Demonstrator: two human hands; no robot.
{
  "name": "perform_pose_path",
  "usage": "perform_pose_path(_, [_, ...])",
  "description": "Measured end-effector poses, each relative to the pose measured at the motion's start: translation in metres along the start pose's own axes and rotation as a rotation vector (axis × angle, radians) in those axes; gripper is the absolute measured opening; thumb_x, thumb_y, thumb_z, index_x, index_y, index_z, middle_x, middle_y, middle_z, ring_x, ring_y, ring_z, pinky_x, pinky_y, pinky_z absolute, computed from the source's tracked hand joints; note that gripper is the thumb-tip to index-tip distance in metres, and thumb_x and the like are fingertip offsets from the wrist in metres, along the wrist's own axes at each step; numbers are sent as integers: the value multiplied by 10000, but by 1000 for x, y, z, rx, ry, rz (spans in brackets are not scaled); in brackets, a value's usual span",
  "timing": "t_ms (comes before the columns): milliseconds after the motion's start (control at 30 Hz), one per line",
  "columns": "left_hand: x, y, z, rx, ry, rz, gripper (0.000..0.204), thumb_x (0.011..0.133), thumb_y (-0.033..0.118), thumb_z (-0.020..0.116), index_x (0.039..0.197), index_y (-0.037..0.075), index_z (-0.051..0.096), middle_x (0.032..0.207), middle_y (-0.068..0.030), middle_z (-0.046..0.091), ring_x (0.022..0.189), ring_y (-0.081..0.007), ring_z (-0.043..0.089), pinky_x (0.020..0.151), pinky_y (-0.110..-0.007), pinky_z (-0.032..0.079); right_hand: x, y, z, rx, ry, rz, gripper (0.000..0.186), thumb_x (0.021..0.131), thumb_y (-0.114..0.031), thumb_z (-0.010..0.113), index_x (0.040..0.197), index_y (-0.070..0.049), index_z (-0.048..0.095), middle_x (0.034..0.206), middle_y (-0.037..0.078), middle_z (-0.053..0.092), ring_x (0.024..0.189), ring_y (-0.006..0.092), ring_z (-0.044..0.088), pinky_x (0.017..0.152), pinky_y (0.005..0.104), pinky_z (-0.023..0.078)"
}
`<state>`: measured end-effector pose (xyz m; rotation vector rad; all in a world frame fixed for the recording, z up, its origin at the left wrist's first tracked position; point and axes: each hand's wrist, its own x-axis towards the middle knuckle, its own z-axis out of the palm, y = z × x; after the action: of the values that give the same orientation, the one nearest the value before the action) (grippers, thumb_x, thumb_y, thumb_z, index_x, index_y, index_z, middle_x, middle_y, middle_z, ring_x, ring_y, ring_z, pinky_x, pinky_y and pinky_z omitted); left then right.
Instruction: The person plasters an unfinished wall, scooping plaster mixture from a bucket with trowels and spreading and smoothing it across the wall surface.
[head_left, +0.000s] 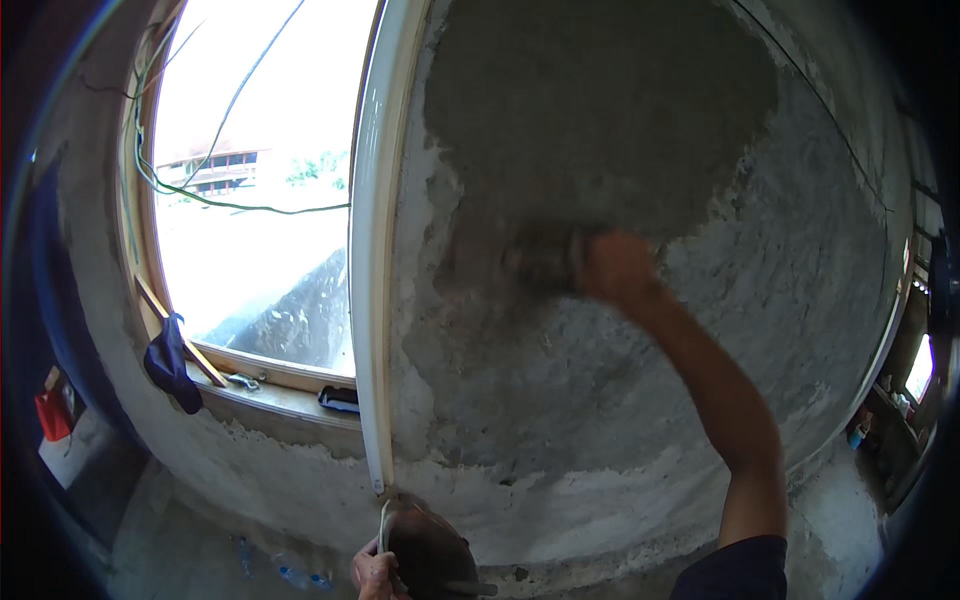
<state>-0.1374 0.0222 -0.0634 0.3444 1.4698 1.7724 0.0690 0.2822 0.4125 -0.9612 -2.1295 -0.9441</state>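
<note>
My right hand (618,267) reaches up to the wall, closed on a dark trowel-like tool (545,258) that is smeared by motion. The tool is at the lower edge of a darker, damp-looking plaster patch (600,110). Around and below that patch lies rougher, lighter grey wall (620,390). At the bottom, my left hand (375,575) grips the pale rim of a dark rounded pan-like vessel (432,550). What is inside the vessel cannot be made out.
A white vertical strip (375,250) stands between the wall and a bright window frame (290,372). A dark cloth (172,365) and a black object (338,399) lie on the sill. Loose wires (250,207) cross the opening. Plastic bottles (293,576) lie on the floor.
</note>
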Motion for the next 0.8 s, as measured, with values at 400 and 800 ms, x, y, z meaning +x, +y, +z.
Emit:
perform_pose_path(400, [-87, 51, 53, 378, -54, 193, 343, 697, 103, 552, 1003, 131, 706, 587, -17, 568, 512, -132, 546, 481, -310, 442, -443, -131, 116, 741, -1262, 441, 511, 778, -465, 577, 1055, -46, 671, 979, 168, 672, 920, 325, 648, 812, 417, 494])
perform_pose_path(800, [-166, 8, 149, 523, -1, 229, 279, 678, 171, 586, 918, 112, 716, 599, -65, 609, 462, -195, 565, 447, -338, 458, -616, -186, 215, 2073, -1300, 209, 319, 972, -274, 454, 724, -74, 428, 583, 50, 320, 498, 167, 317, 447, 377, 312])
